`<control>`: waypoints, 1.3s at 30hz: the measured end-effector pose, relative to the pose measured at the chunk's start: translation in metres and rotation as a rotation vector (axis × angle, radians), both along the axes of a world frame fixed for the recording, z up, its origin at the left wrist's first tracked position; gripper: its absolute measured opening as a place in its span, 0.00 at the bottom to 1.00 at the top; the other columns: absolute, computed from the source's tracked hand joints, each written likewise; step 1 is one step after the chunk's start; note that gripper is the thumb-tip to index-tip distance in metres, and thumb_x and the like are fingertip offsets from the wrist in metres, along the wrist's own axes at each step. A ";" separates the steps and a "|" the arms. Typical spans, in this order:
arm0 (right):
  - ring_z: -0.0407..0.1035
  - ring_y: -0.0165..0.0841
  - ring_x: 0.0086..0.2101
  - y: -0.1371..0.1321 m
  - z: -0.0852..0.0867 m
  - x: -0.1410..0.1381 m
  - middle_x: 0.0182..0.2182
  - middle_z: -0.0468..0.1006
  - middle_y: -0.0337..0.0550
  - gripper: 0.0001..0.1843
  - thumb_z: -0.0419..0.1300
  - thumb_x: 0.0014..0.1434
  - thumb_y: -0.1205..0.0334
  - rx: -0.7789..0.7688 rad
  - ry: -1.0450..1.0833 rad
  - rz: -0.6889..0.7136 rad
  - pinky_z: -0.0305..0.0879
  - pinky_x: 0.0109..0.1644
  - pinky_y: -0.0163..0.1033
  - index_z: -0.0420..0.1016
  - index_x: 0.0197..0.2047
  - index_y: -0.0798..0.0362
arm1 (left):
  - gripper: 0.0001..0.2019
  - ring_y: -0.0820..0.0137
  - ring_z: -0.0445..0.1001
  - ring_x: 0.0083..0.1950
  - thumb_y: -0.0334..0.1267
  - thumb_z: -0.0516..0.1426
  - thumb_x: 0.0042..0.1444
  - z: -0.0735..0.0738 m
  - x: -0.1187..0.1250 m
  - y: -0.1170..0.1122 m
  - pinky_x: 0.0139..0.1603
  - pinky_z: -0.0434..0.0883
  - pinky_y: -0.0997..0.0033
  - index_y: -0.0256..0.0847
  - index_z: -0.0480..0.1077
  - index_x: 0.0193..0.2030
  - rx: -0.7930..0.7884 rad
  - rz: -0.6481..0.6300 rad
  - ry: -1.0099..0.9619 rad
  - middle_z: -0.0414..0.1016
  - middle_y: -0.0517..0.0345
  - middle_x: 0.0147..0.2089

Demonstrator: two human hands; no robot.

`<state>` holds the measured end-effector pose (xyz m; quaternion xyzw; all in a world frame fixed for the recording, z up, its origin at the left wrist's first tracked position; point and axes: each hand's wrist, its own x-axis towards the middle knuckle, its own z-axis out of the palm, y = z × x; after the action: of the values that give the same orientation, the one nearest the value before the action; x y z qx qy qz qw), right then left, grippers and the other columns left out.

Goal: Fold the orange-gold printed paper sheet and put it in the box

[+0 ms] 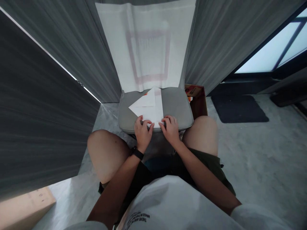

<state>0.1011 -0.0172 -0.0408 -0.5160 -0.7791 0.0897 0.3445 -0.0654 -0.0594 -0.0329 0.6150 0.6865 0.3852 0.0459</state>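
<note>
Pinching near edge of folded paper (146, 104) on chair seat (177, 102) with curled fingers of left hand (143, 132) and right hand (170, 129) — best to square edges, then crease from middle outward.

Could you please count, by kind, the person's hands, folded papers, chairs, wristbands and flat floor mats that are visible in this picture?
Hands: 2, the left hand and the right hand
Folded paper: 1
Grey chair: 1
Black wristband: 1
Dark floor mat: 1
Total: 6
</note>
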 end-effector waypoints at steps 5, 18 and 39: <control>0.66 0.47 0.52 -0.002 -0.003 -0.002 0.49 0.74 0.54 0.14 0.57 0.72 0.51 0.019 -0.022 -0.019 0.65 0.60 0.53 0.76 0.49 0.52 | 0.08 0.51 0.68 0.68 0.44 0.61 0.67 0.000 -0.001 0.001 0.68 0.66 0.48 0.42 0.76 0.44 -0.009 -0.004 -0.017 0.66 0.40 0.65; 0.59 0.57 0.64 -0.001 -0.012 -0.006 0.64 0.65 0.66 0.35 0.55 0.69 0.36 -0.001 -0.006 -0.121 0.61 0.66 0.65 0.68 0.67 0.55 | 0.08 0.50 0.68 0.67 0.44 0.62 0.67 0.002 0.000 0.000 0.66 0.66 0.48 0.43 0.76 0.43 -0.007 0.002 -0.012 0.67 0.40 0.65; 0.63 0.50 0.63 -0.015 -0.012 -0.006 0.63 0.69 0.60 0.22 0.54 0.73 0.52 0.011 -0.006 -0.070 0.61 0.68 0.63 0.76 0.63 0.51 | 0.12 0.52 0.72 0.61 0.50 0.65 0.64 0.005 0.012 0.013 0.61 0.66 0.51 0.44 0.77 0.38 0.002 0.158 0.052 0.71 0.43 0.61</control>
<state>0.0954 -0.0321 -0.0524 -0.5412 -0.7622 0.0717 0.3478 -0.0529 -0.0465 -0.0283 0.5688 0.7332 0.3725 -0.0030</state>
